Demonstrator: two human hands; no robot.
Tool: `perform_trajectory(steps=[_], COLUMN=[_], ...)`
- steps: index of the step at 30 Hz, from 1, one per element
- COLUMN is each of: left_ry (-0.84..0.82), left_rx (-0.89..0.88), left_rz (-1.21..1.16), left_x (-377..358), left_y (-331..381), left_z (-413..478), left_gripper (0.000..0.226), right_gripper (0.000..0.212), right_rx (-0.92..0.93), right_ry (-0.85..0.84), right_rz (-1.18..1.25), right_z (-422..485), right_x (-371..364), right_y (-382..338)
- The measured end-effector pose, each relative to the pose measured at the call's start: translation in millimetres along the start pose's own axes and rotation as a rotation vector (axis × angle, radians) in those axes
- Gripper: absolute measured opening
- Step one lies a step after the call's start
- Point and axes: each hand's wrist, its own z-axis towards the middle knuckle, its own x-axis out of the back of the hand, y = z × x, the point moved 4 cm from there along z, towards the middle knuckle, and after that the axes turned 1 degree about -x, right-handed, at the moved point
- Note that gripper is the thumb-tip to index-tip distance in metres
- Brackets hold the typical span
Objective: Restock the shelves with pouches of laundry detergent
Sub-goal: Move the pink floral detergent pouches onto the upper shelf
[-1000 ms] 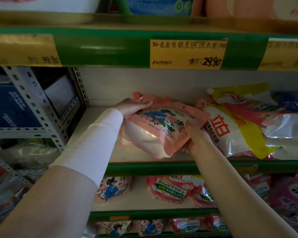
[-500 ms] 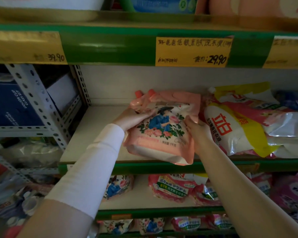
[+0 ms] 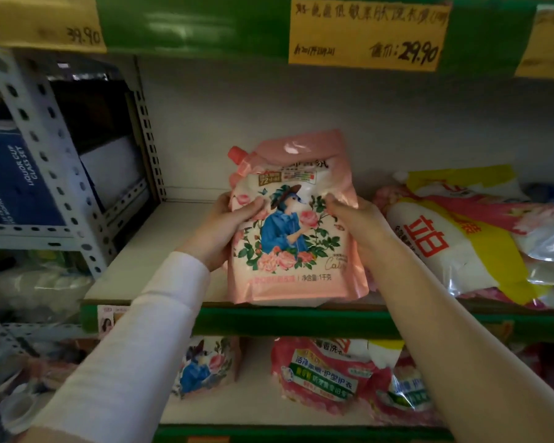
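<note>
Pouch (image 3: 296, 225) upright, gripped on both sides, base at the front lip of the shelf (image 3: 160, 251).
Long axis runs twelve to six, spout at eleven; left hand (image 3: 219, 233) clamps the nine o'clock edge, right hand (image 3: 363, 233) the three o'clock edge, equally near. Other pouches (image 3: 461, 241) slump just beside it at three; setting it back toward twelve looks the likely move.

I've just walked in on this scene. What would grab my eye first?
The pink pouch with a rose-garden picture stands upright at the front of the shelf, gripped on either side by the left hand and right hand. To its right lies a slumped pile of white-and-yellow pouches, and above hangs a yellow price tag reading 29.90.
</note>
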Motion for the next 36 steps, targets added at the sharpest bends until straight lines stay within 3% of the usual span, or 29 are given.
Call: perform_trajectory(steps=[6,14,21,26,36], left_ry=[0.123,0.162,0.261,0.390,0.593], left_rx=[-0.137,-0.281,-0.112,0.031,0.003], left_rz=[0.060,-0.034,-0.064,-0.090,-0.141], left_x=[-6.0,-11.3,-8.0,9.5,72.6], left_y=[2.5,22.1,35.0,38.5,41.7], left_z=[-5.5,-17.6,-35.1,-57.3,-130.4], left_gripper=[0.015,0.020,0.014,0.025,0.019], right_gripper=[0.008,0.009,0.019,0.017,0.018], right_rx=[0.103,0.115,-0.044,-0.159,-0.160], right_ry=[-0.019,-0.009,-0.023,-0.089,-0.257], right_rz=[0.102,0.207,0.170,0.098,-0.002], right_z=[-0.4,-8.5,-14.1,-20.4,-70.8], right_x=[-1.0,0.5,-9.0,-29.7,-96.1], right_y=[2.6,-13.3,-26.5,-27.2,-20.8])
